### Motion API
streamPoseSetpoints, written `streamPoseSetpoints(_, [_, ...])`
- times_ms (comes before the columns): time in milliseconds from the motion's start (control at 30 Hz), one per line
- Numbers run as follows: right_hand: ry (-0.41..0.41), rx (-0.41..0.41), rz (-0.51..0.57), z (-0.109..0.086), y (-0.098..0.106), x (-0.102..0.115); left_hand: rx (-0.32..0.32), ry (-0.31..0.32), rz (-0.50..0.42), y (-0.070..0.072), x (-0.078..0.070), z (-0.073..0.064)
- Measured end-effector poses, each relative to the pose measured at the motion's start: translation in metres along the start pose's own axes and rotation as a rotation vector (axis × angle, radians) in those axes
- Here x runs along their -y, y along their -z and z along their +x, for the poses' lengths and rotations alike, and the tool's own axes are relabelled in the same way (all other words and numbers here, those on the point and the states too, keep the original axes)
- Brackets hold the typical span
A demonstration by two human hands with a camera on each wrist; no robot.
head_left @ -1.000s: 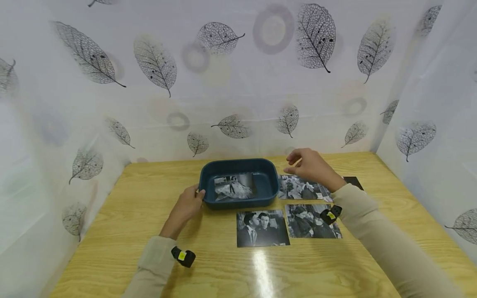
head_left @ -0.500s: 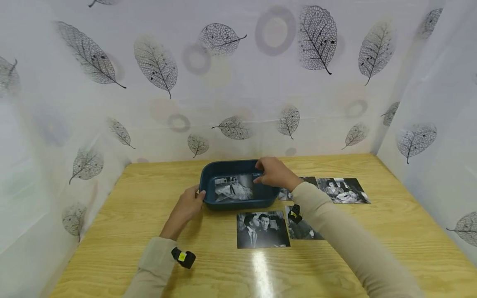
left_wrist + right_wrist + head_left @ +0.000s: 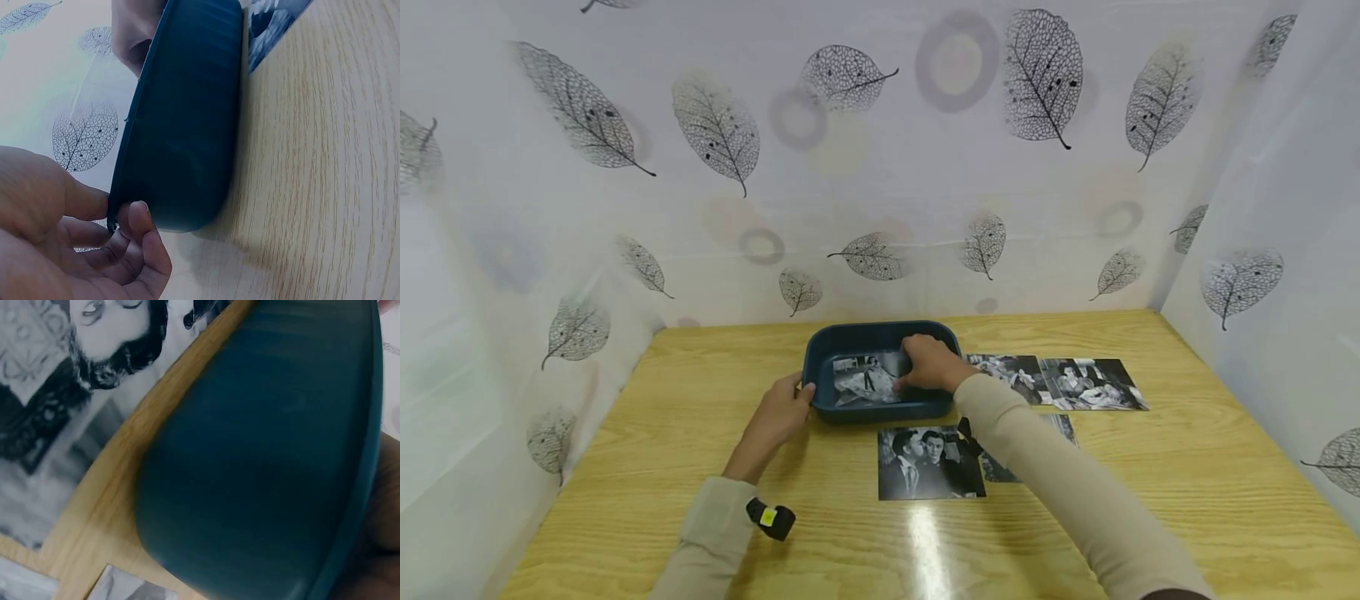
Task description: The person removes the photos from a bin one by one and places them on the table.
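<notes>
A dark blue rectangular tub (image 3: 865,412) stands at the back middle of the table. My left hand (image 3: 778,410) pinches its left rim; in the left wrist view the thumb (image 3: 87,201) lies on one side of the rim and the curled fingers (image 3: 145,240) on the other. Inside the tub lies a black-and-white photo (image 3: 867,379). My right hand (image 3: 931,362) reaches into the tub over the photo's right end, thumb and fingers apart. Whether it grips the photo cannot be told; the tub wall (image 3: 262,444) hides the fingertips in the right wrist view.
Beside the tub on the right, two black-and-white photos lie in a row, a nearer one (image 3: 1011,377) and a farther one (image 3: 1093,385). In front lie a couple's photo (image 3: 925,467) and another photo (image 3: 998,468) partly under the right sleeve. A leaf-patterned curtain (image 3: 880,183) surrounds the wooden table (image 3: 700,375).
My right hand has moved left, from above the photos beside the tub down into the tub over the photo's right end. The left hand keeps its hold on the rim.
</notes>
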State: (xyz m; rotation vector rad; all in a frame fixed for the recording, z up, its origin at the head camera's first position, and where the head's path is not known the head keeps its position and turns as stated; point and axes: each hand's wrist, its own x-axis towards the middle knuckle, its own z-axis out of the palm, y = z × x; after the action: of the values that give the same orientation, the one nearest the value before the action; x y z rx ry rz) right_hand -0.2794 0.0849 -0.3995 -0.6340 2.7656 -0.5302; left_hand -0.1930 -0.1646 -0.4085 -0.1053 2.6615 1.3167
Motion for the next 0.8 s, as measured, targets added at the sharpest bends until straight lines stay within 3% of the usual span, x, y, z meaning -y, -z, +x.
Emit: streamPoseSetpoints(800, [-0.030,0.045,-0.033,0.0087,-0.0085,-0.0001,0.005,0.015,-0.026,0.0004,0.0013,0.0014])
